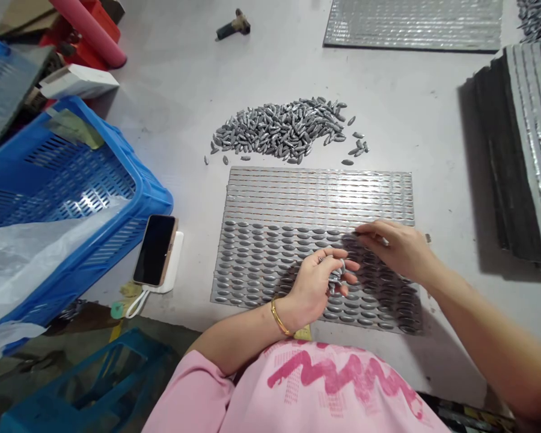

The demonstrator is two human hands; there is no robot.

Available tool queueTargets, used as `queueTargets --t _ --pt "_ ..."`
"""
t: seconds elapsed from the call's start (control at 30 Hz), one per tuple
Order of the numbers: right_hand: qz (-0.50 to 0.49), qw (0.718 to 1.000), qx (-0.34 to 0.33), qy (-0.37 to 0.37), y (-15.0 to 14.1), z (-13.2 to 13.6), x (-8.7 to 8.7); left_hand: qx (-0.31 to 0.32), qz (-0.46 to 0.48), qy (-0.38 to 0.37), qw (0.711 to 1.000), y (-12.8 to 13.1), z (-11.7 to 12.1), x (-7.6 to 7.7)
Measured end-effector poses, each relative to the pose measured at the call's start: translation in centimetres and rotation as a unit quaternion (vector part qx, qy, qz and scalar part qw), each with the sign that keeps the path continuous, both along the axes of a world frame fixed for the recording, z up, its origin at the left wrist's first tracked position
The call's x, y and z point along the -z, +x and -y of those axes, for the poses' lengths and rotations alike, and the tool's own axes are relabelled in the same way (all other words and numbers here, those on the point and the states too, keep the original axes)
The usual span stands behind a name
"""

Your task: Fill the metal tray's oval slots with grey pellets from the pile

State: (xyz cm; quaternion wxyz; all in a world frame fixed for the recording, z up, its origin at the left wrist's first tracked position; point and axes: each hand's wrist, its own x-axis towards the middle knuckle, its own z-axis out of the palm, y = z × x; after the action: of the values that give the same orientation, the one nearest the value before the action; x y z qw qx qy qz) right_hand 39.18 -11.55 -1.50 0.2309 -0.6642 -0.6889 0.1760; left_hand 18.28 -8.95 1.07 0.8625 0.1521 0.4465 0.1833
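A flat grey slotted board (318, 189) lies before me. Its near rows hold small grey spindle-shaped metal pieces (288, 237), while the far rows show bare slots. Over the board, my left hand (313, 282) is cupped around several loose pieces of the same kind, its fingers curled. To its right, my right hand (397, 243) pinches at the end of the front-most filled row, thumb and index fingertip together at a dark piece, mostly hidden by the fingers. Beyond the board's far edge spreads a heap of loose spindle-shaped pieces (279, 129).
A blue plastic crate (155, 186) with a plastic bag stands at the left, beside a phone (156, 249) on a white block. Stacked boards (518, 150) rise at the right. Another board (415, 24) and a small dark-handled tool (232, 25) lie at the back.
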Motion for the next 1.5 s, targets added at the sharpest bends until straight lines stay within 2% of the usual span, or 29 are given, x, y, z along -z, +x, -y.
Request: queueTargets --t 0.17,0.47,0.87,1.2,1.3,1.4,1.5 --pt "0.074 0.994 -0.079 -0.001 0.2 -1.3 1.1 0.013 -0.001 0.013 1.0 -0.2 0.0 -0.1" --pt "0.16 0.982 -0.095 0.006 -0.3 -1.7 0.3 0.003 0.006 0.014 1.0 -0.2 0.1 0.3" --pt "0.037 0.992 -0.093 -0.078 1.1 -3.1 0.9 -0.017 -0.008 0.01 1.0 -0.2 0.0 0.1" --pt "0.103 0.988 -0.065 -0.09 0.2 -3.7 0.7 0.001 -0.016 0.02 1.0 0.1 0.0 -0.1" --pt "0.045 0.992 -0.073 -0.089 0.5 -3.6 0.2 -0.004 -0.023 0.027 0.999 0.1 -0.1 -0.4" --pt "-0.058 0.993 -0.057 -0.081 0.3 -2.5 -0.8 -0.015 -0.026 0.023 0.999 0.2 -0.3 -0.4" --pt "-0.161 0.978 -0.078 -0.105 -0.8 -0.7 -2.0 -0.023 -0.02 0.032 0.999 0.4 -0.5 -0.2"
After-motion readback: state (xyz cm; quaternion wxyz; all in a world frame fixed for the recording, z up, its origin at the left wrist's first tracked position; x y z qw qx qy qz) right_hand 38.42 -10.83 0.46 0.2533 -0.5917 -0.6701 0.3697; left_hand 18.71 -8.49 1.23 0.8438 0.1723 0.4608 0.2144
